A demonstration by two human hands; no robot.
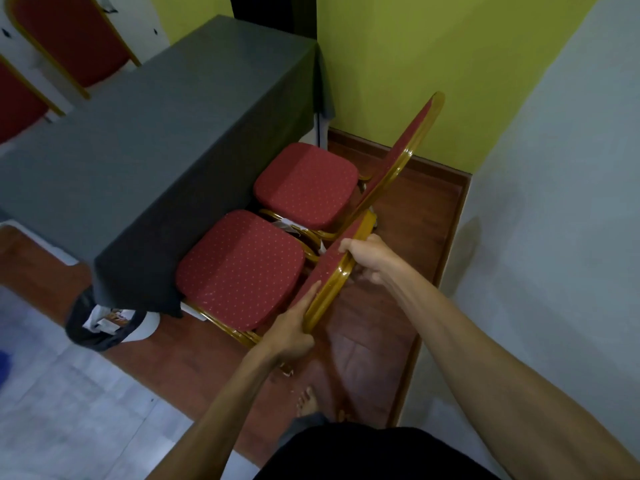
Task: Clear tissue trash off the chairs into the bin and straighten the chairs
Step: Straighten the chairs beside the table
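Head view shows your left hand [294,327] and right hand [367,259] with fingers clamped on the near chair [242,268] backrest; both seats beyond your fingers look clear, the bin [104,327] holds tissue, and straightening remains

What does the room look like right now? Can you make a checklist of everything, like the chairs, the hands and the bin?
Surface: brown wood floor, grey tiles at left.
Job's things: near chair and far chair, red seats, no tissue visible on them; bin, black liner, paper inside.
Clutter: white scraps between the chairs.
Grips: left hand and right hand both hold the near chair's backrest.
Cables: nothing seen.
Surroundings: table under grey cloth, green wall, more red chairs beyond.
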